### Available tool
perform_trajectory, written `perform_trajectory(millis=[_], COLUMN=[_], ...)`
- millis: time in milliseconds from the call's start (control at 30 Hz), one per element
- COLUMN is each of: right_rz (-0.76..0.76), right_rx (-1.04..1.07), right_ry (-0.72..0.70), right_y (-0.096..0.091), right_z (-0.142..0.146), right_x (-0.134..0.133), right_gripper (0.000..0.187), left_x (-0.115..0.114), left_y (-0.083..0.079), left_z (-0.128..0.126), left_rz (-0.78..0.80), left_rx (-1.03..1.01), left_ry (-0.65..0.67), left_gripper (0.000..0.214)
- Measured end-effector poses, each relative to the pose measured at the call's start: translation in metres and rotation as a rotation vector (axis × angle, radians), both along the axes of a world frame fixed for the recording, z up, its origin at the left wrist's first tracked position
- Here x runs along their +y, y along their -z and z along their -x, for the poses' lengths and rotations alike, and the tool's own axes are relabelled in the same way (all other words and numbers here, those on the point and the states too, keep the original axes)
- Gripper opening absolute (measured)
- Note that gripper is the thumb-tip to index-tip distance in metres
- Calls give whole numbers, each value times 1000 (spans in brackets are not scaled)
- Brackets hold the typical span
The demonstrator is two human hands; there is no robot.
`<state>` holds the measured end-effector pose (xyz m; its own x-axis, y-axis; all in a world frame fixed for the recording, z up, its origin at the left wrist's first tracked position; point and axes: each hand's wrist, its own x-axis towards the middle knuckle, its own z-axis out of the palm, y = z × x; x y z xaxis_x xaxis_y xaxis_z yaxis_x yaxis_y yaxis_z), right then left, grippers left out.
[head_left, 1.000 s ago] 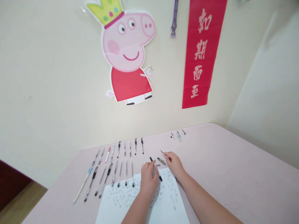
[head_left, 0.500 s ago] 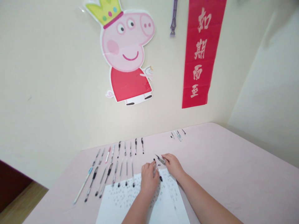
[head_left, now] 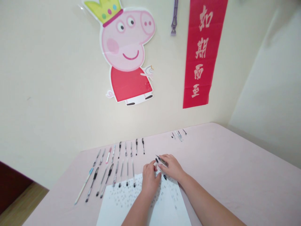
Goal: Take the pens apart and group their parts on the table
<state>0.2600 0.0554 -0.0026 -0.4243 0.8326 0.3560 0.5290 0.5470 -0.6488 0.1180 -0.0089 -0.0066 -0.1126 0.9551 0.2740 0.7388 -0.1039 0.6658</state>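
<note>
- Nearest, a sheet of paper [head_left: 124, 215] bearing small blurred marks is lying at six o'clock on the pink counter [head_left: 235, 175], twelve being straight ahead
- The left hand [head_left: 150, 177] is resting over the paper's far edge, its fingers curling in and standing narrow; whether they are gripping, I cannot tell
- Between the hands a black-ended pen [head_left: 165, 177] is slanting from eleven to five o'clock, its middle mostly hiding behind fingers
- The right hand [head_left: 172, 168] is sitting just beside the left, at two o'clock from it, thumb and forefinger leaving a narrow gap about a dark barrel [head_left: 163, 161]; whether they are pinching it, I cannot tell
- A thin dark tip [head_left: 157, 156] is showing at the barrel's ten o'clock end
- Handling such slim parts well is probably calling for a light, steady hold, with the left hand bracing the pen and the right fingers keeping the barrel from rolling or bending the tip
- At nine o'clock a near row of pens [head_left: 110, 171] is lying, so the left elbow is best staying tucked in
- At ten o'clock a far row of pens [head_left: 119, 146] is lying
- At one o'clock small pen parts [head_left: 179, 136] are lying well apart from the hands
</note>
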Motion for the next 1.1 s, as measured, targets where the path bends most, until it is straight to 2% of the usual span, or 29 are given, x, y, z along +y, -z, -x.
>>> perform_trajectory(millis=[167, 500, 700, 967, 1100], right_rz=[7, 10, -70, -83, -59], right_rx=[-65, -63, -98, -93, -116], right_ry=[-22, -11, 19, -173, -199], right_y=[-2, 3, 5, 17, 16], right_z=[0, 1, 3, 9, 8], right_x=[-3, -3, 1, 5, 4], right_gripper=[47, 45, 45, 44, 55], left_x=[1, 1, 0, 1, 1], left_y=[0, 2, 1, 3, 1], left_z=[-1, 0, 0, 0, 0], left_rz=[-2, 11, 15, -5, -9], left_rx=[25, 17, 10, 25, 28], left_ry=[-19, -15, -11, -13, -5], left_gripper=[46, 47, 46, 43, 41])
